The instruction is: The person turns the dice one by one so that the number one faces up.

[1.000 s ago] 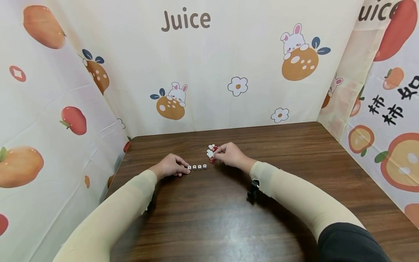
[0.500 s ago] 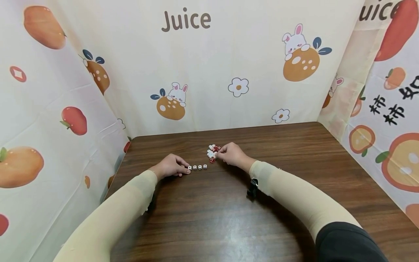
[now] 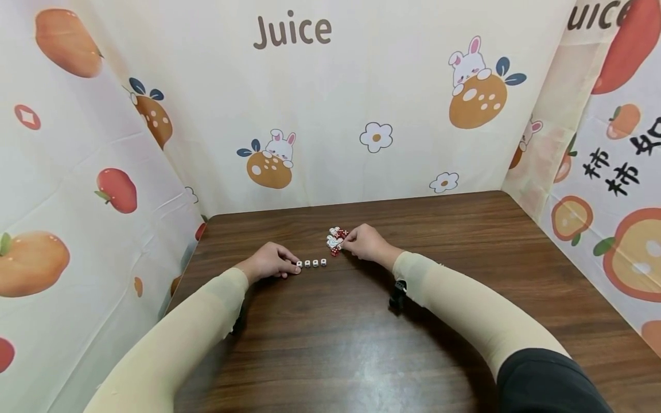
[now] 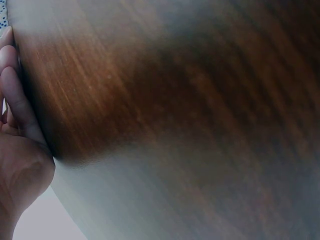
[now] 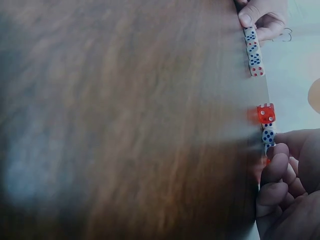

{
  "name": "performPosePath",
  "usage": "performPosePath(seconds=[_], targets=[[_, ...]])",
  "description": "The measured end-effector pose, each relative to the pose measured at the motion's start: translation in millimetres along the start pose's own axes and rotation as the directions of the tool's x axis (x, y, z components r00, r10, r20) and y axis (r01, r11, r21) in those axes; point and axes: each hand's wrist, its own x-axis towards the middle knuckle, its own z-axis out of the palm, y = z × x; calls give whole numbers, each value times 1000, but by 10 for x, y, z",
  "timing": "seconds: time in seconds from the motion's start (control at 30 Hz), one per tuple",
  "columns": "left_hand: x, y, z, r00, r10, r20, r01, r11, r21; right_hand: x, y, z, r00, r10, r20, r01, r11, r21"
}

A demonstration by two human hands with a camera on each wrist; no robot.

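Observation:
A short row of several white dice [image 3: 315, 264] lies on the brown wooden table [image 3: 320, 332]. My left hand [image 3: 268, 261] is at the row's left end, thumb and index finger about the end die [image 3: 299, 264]. Behind the row's right end sits a loose cluster of white dice [image 3: 331, 241] and red dice [image 3: 334, 252]. At the cluster's right side, my right hand [image 3: 365, 244] pinches a white die at its fingertips, partly hidden by them. In the right wrist view a red die [image 5: 266, 113] stands in front of white dice [image 5: 268, 135] by the right fingers.
Fruit-printed curtains [image 3: 330, 103] hang along the table's back and both sides. A small black device [image 3: 397, 297] is strapped under the right wrist. The left wrist view shows mostly tabletop [image 4: 165, 100].
My right fingertips have shifted slightly right at the cluster, showing more of the white and red dice there. The left hand and the row keep their places.

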Motion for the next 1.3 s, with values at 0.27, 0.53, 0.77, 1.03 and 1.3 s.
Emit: performPosePath(seconds=[0.27,0.53,0.77,1.03,1.3], targets=[[5,-3,-6,1000,0,2,0,1000,1,-23,0,-27,1000,-3,8,3,1000,-15],[24,-19,4,1000,-3,0,3,1000,-16,-37,-26,-44,1000,5,11,-4,1000,-26],[17,-12,5,1000,0,0,0,1000,-10,-32,-39,-13,1000,0,-12,0,1000,-25],[12,-1,6,1000,-3,-3,3,1000,-12,-28,-29,24,998,-50,-34,49,998,-45],[10,-6,6,1000,0,-4,0,1000,-17,-16,-11,-4,999,-46,-10,45,996,-75]])
